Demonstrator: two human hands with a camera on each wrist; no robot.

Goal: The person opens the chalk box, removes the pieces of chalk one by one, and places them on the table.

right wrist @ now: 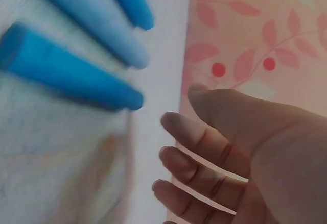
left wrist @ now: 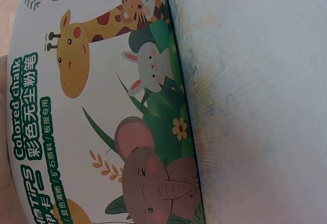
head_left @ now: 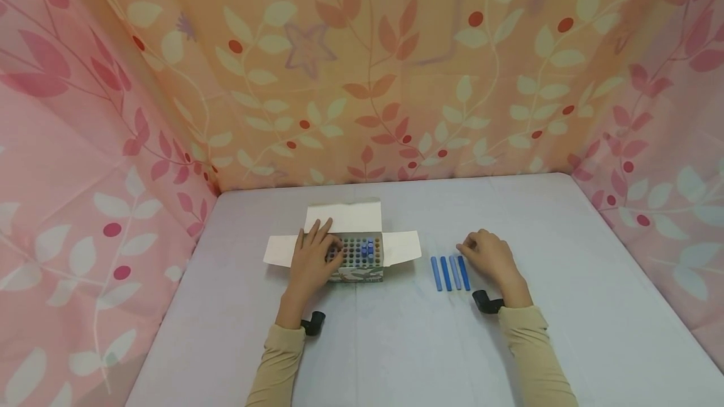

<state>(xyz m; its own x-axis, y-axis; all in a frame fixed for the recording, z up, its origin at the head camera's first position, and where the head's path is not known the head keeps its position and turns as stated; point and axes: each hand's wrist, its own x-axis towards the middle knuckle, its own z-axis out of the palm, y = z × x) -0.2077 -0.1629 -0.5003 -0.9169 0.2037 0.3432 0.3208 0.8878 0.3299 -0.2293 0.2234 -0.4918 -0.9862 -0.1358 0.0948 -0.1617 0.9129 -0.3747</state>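
Right hand [head_left: 491, 258] loosely bent, thumb and fingertips apart and holding nothing, hovers just beside the far end of four blue chalk sticks [head_left: 446, 274] lying in a row on a white-covered table [head_left: 407, 344]. To their left sits an open "Colored chalk" box [head_left: 356, 276], its cardboard flaps [head_left: 403, 248] folded out and several blue chalks [head_left: 371, 249] rising above the rows inside. At its left side, the left hand [head_left: 313, 260] rests with some fingers spread; whether its thumb and forefinger pinch anything cannot be told. Giraffe, tiger, rabbit and elephant drawings decorate the box. Leaf-patterned cloth [head_left: 430, 105] hangs behind; tan sleeves [head_left: 534, 344] cover both forearms.
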